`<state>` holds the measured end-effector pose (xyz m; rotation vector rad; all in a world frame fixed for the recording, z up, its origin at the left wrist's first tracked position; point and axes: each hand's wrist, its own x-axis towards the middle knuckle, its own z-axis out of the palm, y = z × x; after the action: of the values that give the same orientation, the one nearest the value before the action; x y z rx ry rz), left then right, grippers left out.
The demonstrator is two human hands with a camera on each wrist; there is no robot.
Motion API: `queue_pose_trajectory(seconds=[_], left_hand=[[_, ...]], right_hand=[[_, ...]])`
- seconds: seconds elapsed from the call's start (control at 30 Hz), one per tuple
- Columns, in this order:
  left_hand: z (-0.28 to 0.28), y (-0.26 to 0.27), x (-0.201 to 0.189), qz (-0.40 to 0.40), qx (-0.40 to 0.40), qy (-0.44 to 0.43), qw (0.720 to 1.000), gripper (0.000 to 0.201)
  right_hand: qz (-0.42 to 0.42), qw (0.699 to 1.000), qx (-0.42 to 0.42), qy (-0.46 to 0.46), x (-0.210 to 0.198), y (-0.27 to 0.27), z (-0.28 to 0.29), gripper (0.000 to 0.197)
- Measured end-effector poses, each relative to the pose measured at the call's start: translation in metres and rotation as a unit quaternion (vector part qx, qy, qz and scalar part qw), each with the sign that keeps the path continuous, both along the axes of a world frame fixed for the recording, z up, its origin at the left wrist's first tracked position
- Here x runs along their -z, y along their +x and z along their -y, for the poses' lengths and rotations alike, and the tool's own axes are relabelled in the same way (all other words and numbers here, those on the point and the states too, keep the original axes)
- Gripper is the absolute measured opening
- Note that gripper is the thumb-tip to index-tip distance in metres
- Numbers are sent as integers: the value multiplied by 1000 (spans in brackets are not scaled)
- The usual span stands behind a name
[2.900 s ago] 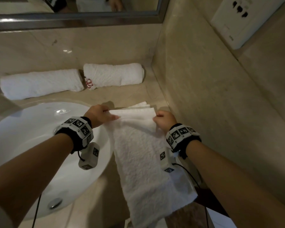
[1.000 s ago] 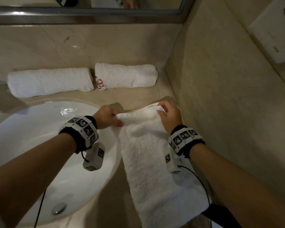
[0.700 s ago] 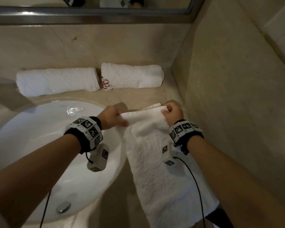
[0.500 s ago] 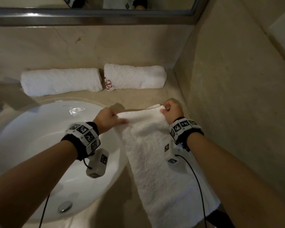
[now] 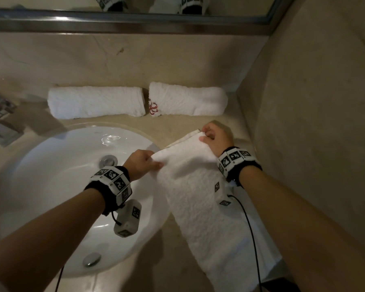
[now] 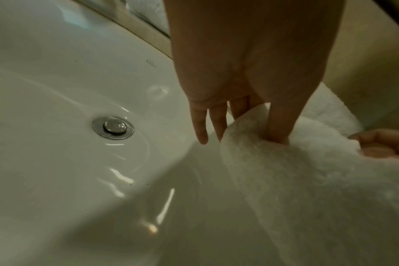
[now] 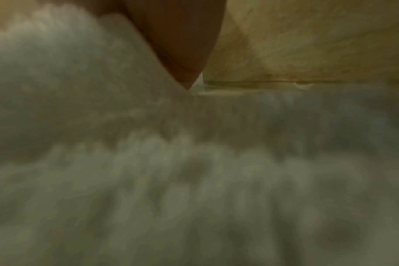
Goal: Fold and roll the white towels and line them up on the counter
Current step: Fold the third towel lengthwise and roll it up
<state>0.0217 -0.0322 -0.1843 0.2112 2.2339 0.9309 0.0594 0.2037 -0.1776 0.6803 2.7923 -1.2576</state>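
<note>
A: We have the folded towel (image 5: 200, 199) right of the sink (image 5: 57, 186), its long axis running from our hands back toward us. Left hand (image 5: 140, 164) and right hand (image 5: 216, 139) each pinch a far corner.

B: Right wrist view is blurry, though that grip seems firm. Two rolled towels (image 5: 96, 102) lie beyond the sink; beige counter (image 5: 175, 125), wall close right.

The beige counter (image 5: 173, 127) carries two rolled towels (image 5: 96, 102) (image 5: 188, 99) and a folded towel (image 5: 198, 197).
</note>
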Motion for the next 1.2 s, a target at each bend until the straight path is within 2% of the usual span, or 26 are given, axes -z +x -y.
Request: queue_pose_trajectory(seconds=[0.07, 0.13, 0.23, 0.33, 0.4, 0.53, 0.63, 0.7, 0.87, 0.97, 1.1, 1.2], left_hand=[[2, 0, 1, 3, -15, 8, 1000, 50], [5, 1, 3, -1, -40, 22, 999, 55], [7, 2, 5, -3, -63, 48, 997, 42], [8, 2, 7, -11, -83, 64, 994, 28], [10, 0, 8, 4, -104, 91, 990, 32], [12, -2, 6, 29, -117, 112, 986, 33], [12, -4, 5, 14, -97, 94, 991, 29], [12, -5, 4, 6, -84, 85, 993, 30], [11, -6, 5, 0, -81, 84, 993, 24], [12, -6, 7, 9, -84, 86, 993, 17], [16, -7, 8, 21, -87, 84, 992, 17], [17, -10, 8, 38, -92, 58, 993, 19]], right_hand=[[15, 999, -23, 43, -2, -6, 0, 16], [34, 994, -67, 85, -4, -11, 1, 17], [58, 982, -106, 142, -7, -17, 4, 14], [67, 979, -100, 163, -6, -23, 6, 13], [87, 983, -83, 136, -8, -26, 7, 16], [127, 992, -16, -17, -13, -25, 5, 29], [104, 989, -11, -101, -14, -22, 9, 36], [69, 991, -27, -113, -18, -21, 10, 37], [35, 995, -60, -77, -11, -18, 14, 23], [37, 997, -49, -48, -3, -21, 14, 24], [66, 993, -88, 46, -1, -32, 13, 26], [58, 989, -87, 107, 1, -35, 18, 26]])
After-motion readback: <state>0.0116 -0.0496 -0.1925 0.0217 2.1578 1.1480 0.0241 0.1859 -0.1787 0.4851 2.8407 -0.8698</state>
